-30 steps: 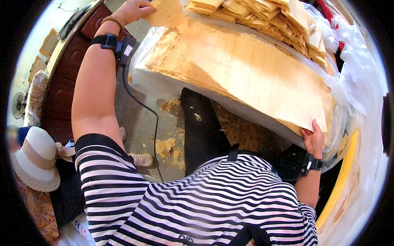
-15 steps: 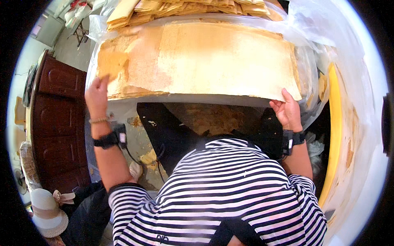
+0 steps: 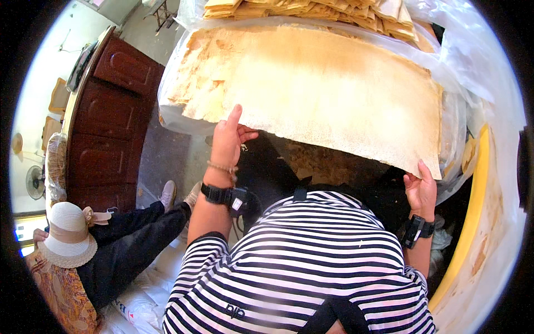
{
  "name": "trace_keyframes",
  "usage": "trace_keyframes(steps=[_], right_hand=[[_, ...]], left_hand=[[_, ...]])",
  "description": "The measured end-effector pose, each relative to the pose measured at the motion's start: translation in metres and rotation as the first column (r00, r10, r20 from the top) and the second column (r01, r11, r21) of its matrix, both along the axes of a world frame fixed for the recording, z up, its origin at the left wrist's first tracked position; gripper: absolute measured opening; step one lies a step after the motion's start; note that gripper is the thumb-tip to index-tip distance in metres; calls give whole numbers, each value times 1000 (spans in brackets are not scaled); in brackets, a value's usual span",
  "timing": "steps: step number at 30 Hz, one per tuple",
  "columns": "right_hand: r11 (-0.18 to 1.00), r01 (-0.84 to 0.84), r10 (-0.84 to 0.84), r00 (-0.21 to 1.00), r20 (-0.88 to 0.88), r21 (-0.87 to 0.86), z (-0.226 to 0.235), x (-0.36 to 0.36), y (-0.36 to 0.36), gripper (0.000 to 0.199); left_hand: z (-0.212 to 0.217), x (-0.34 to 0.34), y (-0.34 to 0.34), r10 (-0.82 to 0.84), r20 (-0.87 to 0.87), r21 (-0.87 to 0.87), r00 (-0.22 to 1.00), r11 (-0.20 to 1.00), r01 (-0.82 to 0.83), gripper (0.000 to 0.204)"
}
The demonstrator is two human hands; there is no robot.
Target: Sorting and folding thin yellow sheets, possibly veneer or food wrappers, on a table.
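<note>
A broad, pale tan sheet of wood veneer [image 3: 317,89] lies across a stack in front of me, its left end ragged and darker. My left hand [image 3: 229,136] is closed on its near edge, left of the middle, thumb on top and fingers beneath. At the near right corner, my right hand [image 3: 421,189] pinches the same sheet between thumb and fingers. This near edge reaches out past the stack toward me. Layers below show at the right end, beside clear plastic wrapping [image 3: 453,122].
More stacked veneer [image 3: 311,10] rises behind the sheet. A yellow curved edge [image 3: 464,217] runs along my right. To the left stand a dark brown wooden cabinet [image 3: 111,117] and a seated person in a straw hat [image 3: 68,234], legs stretched toward me.
My left hand has moved right, from a loose-looking piece at the sheet's left end to its near edge. The right hand still holds the corner, now drawn nearer. The view has turned left.
</note>
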State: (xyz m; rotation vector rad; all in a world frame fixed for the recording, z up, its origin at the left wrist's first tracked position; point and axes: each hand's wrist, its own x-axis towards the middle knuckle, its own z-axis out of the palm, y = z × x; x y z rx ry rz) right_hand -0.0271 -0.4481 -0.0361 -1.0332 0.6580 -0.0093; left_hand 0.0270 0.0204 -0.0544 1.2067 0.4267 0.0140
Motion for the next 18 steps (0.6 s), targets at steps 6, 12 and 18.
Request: trace_keyframes(steps=[6, 12, 18], right_hand=[[982, -154, 145, 986, 86, 110, 9, -6, 9, 29], [992, -126, 125, 987, 98, 3, -2, 3, 13, 33], [986, -157, 149, 980, 132, 56, 3, 13, 31, 35]], left_hand=[[10, 31, 0, 143, -48, 405, 989, 907, -112, 31], [18, 53, -7, 227, 121, 96, 966, 966, -239, 22], [72, 82, -65, -23, 492, 729, 870, 558, -397, 28]])
